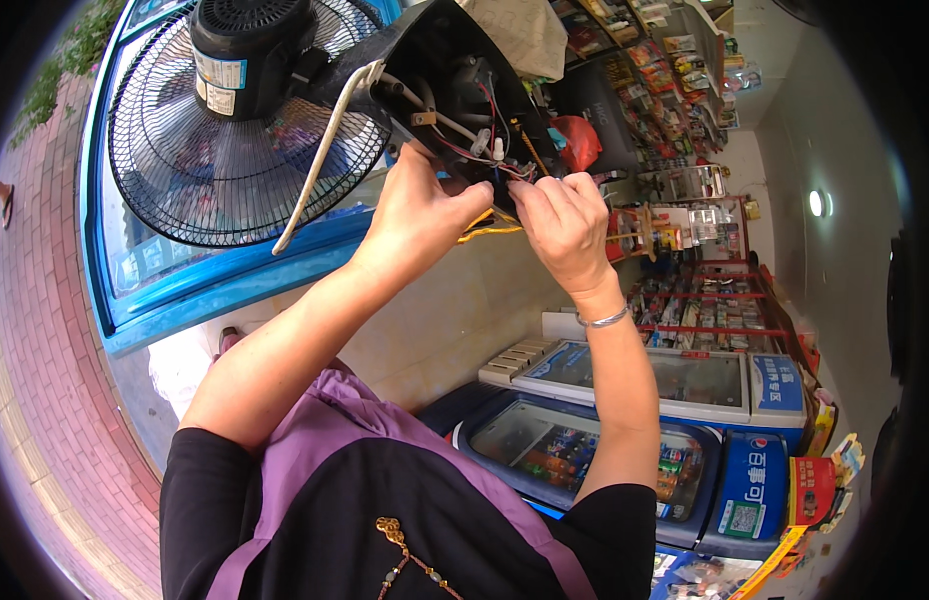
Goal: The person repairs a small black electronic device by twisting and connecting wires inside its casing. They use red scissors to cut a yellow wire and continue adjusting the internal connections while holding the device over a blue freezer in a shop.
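Observation:
A black electric fan (165, 165) lies with its round wire grille at the upper left and its motor (250, 55) uppermost. Its black housing (410, 50) is open toward me, showing red, white and dark wires (475, 152) and small white connectors. My left hand (417, 205) is closed on the near edge of this housing, its thumb stretched toward the wires. Beside it, my right hand (565, 222) pinches at the wire ends, with the fingertips partly hidden. A whitish power cord (325, 160) hangs from the housing across the grille.
Beneath the fan stands a blue-framed glass case (175, 325). Stocked shelves (675, 110) line the right, with a red plastic bag (579, 142) nearer the housing. Glass-topped freezers (545, 440) stand at the lower right. Brick paving (55, 330) runs along the left, where a person's foot (7, 205) shows.

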Motion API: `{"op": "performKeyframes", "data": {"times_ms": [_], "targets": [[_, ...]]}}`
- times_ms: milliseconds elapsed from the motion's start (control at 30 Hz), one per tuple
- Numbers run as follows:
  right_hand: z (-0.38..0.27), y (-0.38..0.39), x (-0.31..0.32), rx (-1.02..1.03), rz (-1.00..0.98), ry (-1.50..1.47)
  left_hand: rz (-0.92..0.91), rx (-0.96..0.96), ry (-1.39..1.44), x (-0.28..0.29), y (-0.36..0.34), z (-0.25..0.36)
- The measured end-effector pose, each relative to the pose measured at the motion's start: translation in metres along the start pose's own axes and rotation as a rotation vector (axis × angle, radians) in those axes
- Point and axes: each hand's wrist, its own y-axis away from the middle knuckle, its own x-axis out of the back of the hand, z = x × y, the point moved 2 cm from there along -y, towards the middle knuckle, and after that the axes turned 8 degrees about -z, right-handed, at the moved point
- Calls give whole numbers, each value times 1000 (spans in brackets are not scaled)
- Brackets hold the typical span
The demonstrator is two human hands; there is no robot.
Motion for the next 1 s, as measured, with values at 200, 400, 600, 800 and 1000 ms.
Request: {"op": "performKeyframes", "data": {"times_ms": [200,400,600,800,1000], "targets": [[-3,2,-2,-10,13,47,6,13,21,0,1,-2],[-1,4,-1,-47,31,38,1,21,-8,0,2,4],[-3,6,-6,-135,100,-20,6,24,25,0,-5,-5],[-6,6,-4,-159,102,-1,37,20,7,-2,-6,-12],[-6,9,-2,-163,75,-14,25,20,6,-3,-7,-15]]}}
